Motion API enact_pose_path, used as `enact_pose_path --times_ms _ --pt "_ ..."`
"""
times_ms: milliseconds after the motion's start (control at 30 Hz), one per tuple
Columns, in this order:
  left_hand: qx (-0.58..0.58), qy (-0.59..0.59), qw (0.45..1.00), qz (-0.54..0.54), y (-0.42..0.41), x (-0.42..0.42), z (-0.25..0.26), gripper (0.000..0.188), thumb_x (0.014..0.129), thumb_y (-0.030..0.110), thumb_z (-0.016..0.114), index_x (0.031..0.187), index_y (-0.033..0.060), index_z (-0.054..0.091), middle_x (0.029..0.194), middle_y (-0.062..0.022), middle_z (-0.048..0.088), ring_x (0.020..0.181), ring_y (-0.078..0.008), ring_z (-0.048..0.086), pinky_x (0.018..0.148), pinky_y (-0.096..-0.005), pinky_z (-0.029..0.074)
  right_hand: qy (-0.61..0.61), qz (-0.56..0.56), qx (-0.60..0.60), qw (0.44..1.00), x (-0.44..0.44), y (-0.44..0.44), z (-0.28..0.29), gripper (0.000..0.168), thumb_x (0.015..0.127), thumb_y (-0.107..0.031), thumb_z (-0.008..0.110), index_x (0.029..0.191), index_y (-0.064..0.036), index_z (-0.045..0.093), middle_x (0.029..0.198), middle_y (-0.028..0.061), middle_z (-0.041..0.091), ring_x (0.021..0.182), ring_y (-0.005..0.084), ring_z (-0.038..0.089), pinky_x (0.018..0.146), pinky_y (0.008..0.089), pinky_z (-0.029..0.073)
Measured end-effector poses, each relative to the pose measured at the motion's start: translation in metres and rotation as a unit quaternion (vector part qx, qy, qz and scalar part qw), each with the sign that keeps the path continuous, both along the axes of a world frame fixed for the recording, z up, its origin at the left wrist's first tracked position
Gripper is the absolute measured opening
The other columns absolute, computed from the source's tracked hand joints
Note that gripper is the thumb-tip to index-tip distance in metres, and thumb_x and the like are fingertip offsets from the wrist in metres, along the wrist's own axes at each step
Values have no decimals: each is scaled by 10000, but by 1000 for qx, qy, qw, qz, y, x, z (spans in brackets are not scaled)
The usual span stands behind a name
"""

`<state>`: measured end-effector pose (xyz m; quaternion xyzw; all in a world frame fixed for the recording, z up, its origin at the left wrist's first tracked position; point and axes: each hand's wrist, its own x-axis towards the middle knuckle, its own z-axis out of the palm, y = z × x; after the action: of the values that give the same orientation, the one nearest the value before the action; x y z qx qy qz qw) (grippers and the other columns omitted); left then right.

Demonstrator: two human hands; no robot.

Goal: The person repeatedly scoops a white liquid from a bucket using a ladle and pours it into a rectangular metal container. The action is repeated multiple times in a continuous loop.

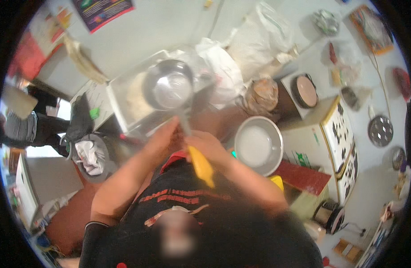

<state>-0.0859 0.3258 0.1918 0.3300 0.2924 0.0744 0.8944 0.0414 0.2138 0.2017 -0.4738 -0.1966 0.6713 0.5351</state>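
Note:
My right hand (pixel 205 145) is closed around a tool with a yellow handle (pixel 200 164). Its grey shaft (pixel 184 122) points away from me towards a round metal bowl (pixel 170 85); motion blur hides what kind of tool it is. Beside the shaft is my left hand (pixel 168 132), its fingers blurred and partly hidden, so its grip is unclear. The shiny bowl stands in or over a rectangular pale tray (pixel 115 107), where a cream-coloured material (pixel 135 95) shows. To the right of my right hand is a round white tub (pixel 280 147) with whitish contents.
White plastic bags (pixel 222 65) and a brown bag (pixel 261 93) lie beyond the tub. A cow-patterned refrigerator (pixel 329 140) stands right, near a round pan (pixel 305 90). At left are a lined bin (pixel 106 157) and another person (pixel 41 127). Pans (pixel 380 130) hang on the wall.

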Motion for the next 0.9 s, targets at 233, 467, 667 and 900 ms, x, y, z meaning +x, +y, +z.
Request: enact_pose_path --times_ms 233,467,667,900 --pt "42 163 983 78 -10 73 -21 119 808 161 554 796 43 539 752 -81 556 700 -187 540 673 -296 444 -158 36 -2 987 88 -77 -29 330 911 -319 513 1005 -13 593 712 31 579 596 100 563 515 255 449" --pt "123 219 968 27 -13 44 -30 164 854 184 539 952 73 470 686 7 434 564 -122 435 528 -262 380 -501 -24 -285 817 198 -344 -273 368 849 -292 549 981 50 575 777 145 616 641 222 624 573 309 490" --pt "411 356 816 -196 -16 -46 -97 156 879 233 536 835 102 462 610 14 439 503 -104 427 457 -240 341 62 -357 -401 841 176 -384 -328 476 859 -379 563 1095 33 538 922 124 621 749 248 627 624 343 504" --pt "272 451 834 -162 -68 -98 -107 152 885 212 520 826 85 462 598 2 461 484 -113 446 449 -264 348 146 -516 -318 782 175 -358 -354 289 794 -126 585 1043 -27 475 796 52 558 530 172 516 386 281 382"
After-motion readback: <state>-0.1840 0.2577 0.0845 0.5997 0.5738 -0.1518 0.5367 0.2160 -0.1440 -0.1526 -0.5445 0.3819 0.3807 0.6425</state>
